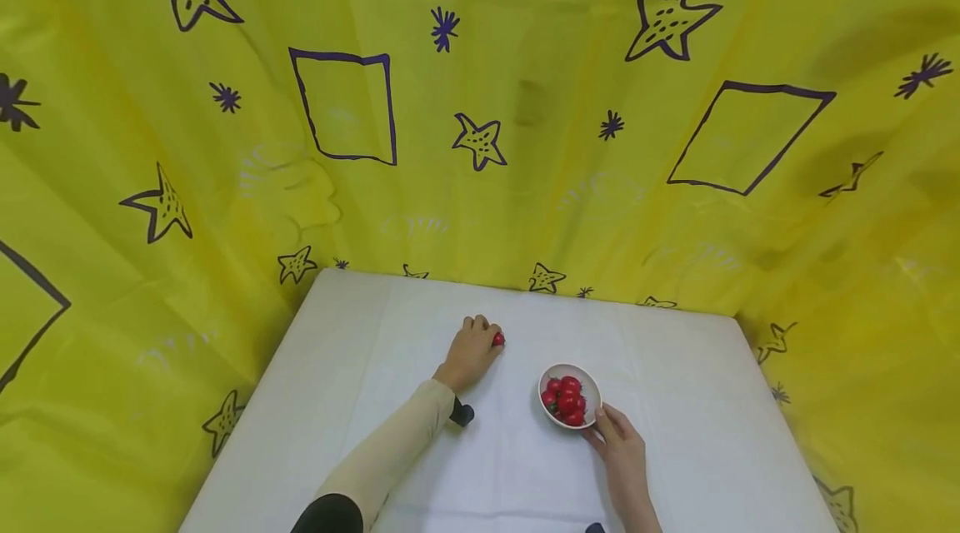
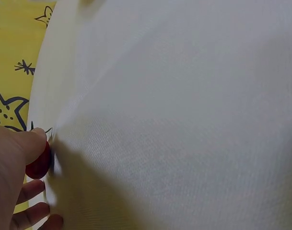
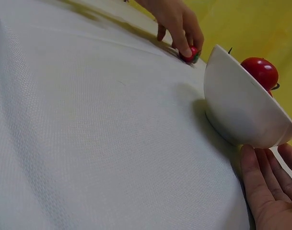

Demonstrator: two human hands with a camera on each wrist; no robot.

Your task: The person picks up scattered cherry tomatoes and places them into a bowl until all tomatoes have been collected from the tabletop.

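Note:
My left hand reaches toward the far middle of the white table and pinches a small red cherry tomato. In the left wrist view the thumb lies over the tomato, which is at the tabletop. The right wrist view shows a bit of green on this tomato. Nearer me and to the right is a white bowl with several red cherry tomatoes in it. My right hand holds the bowl at its near right side, thumb at the rim and fingers against the underside.
A white cloth covers the table. Yellow curtains with drawn stars and frames stand behind it and on both sides. A black strap with a dark knob is at my left wrist.

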